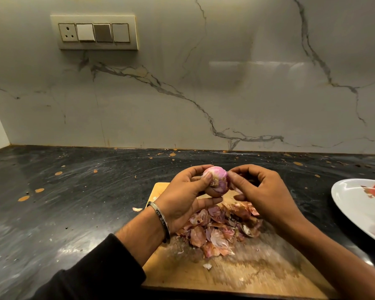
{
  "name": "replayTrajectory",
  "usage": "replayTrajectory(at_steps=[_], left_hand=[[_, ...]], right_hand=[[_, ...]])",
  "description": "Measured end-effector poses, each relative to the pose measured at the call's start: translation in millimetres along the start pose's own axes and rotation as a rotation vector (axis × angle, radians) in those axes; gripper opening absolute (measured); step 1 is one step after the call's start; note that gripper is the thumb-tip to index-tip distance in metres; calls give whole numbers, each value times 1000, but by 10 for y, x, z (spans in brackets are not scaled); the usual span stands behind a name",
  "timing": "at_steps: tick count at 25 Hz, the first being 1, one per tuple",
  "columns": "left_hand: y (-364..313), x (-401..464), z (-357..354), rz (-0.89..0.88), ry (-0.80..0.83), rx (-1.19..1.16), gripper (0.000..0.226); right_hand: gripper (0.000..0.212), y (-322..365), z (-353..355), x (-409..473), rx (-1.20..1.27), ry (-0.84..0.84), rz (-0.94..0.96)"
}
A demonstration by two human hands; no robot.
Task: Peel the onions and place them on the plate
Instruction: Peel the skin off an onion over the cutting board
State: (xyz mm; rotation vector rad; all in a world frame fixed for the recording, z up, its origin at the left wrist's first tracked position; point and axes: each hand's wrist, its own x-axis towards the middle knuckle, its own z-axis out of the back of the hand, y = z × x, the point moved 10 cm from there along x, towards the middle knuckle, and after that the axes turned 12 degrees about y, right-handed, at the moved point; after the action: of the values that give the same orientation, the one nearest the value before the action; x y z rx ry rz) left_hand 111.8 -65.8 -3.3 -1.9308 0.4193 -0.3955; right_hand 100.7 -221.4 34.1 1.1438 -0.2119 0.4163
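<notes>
Onion (215, 180) sits above cutting board (225, 267), root end facing cam, cupped in left hand (186, 198); right hand (260, 191) pinches skin at its side. Prob light, firm, slick once bare; skins papery, tear easily. Plate (359, 211) right of board.

Engraved lettering seen on the metal bangle (160, 220) worn at the left wrist; only a few capitals, roughly "OM SA", made out, the remainder turned away or too small to read. No other words, brands or numbers found anywhere. Red printed motif noted on the white plate (355, 204), a picture only, without any lettering.
</notes>
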Motion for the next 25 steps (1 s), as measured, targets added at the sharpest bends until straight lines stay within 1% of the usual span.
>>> replayTrajectory(at_steps=[1, 3, 5, 8, 11, 13, 15, 17, 21, 25], left_hand=[[-7, -7, -5, -6, 0, -13, 27], [-4, -14, -13, -2, -2, -10, 30], [2, -25, -9, 15, -13, 13, 33], [7, -33, -13, 9, -31, 72, 39], [15, -32, -25, -5, -36, 103, 55], [33, -25, -24, -5, -40, 111, 63], [50, -16, -34, -6, -38, 97, 66], [53, -14, -30, -12, -41, 90, 67], [61, -15, -29, 1, -33, 54, 66], [58, -17, -12, 6, -47, 34, 58]], right_hand=[[17, -11, -45, -8, 56, 30, -8], [21, -29, -112, -22, 110, 74, -28], [22, -3, -135, -29, 75, 86, -21], [21, 125, -144, -63, -128, 66, 58], [27, 240, -165, -99, -329, 18, 131], [30, 255, -155, -99, -420, -12, 145], [30, 260, -137, -92, -450, -29, 150], [28, 259, -124, -90, -418, -34, 152], [18, 203, -45, -84, -272, -56, 122], [15, 142, -53, -88, -119, -61, 99]])
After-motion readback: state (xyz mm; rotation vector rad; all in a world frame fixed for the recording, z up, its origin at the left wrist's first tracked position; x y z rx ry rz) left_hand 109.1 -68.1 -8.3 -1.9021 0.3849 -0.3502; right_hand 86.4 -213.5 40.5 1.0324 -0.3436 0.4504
